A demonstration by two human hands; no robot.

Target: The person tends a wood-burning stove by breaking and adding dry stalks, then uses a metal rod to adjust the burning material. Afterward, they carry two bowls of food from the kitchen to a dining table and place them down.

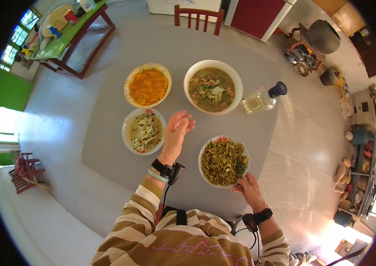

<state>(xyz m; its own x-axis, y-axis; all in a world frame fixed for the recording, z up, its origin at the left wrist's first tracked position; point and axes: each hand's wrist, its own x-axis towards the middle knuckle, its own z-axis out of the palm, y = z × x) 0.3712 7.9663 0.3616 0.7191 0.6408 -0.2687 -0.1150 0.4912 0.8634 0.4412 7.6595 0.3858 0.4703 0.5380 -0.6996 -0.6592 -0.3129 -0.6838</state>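
Note:
My right hand (250, 192) grips the lower right rim of a plate of chopped green and brown food (223, 161). My left hand (177, 133) is raised over the grey table (108, 146), fingers loosely apart and holding nothing. Just left of it lies a plate of pale shredded vegetables (145, 132). Beyond that stands a scalloped dish of orange food (148, 85). A large white bowl of soup with greens and minced bits (213, 87) sits at the table's far side. To its right is a clear glass bottle with a dark blue cap (263, 96), holding pale yellow liquid.
A red wooden chair (199, 17) stands at the table's far edge. Further off at the left is a green-topped table (71, 36) with several items. A small red chair (25, 173) is at far left. Shelves (364, 173) with goods line the right wall.

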